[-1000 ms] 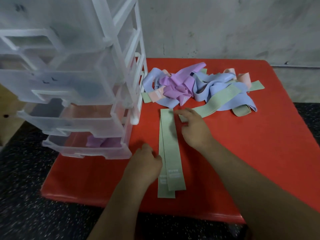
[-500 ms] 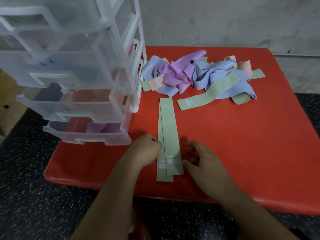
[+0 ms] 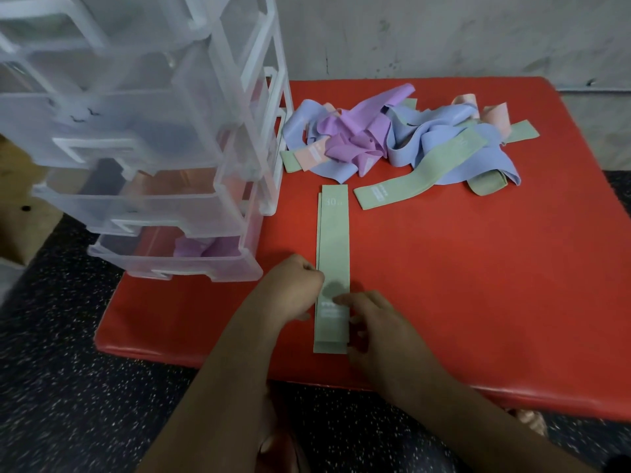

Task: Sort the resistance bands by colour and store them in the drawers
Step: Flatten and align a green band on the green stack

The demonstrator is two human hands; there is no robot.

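Green bands, two stacked flat, are laid on the bench beside the drawers. Their left edge is met by the curled left hand; a pinch cannot be confirmed. Their near end is touched by the right hand, fingers relaxed.

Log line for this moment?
green stack: flat | left hand: at its left edge | right hand: touching near end | pile: unsorted

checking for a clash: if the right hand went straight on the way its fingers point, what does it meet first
The green bands: the right hand points left across them, fingertips seemingly on them. Beyond sits the left hand at their left edge, probably next, though depth is unclear.
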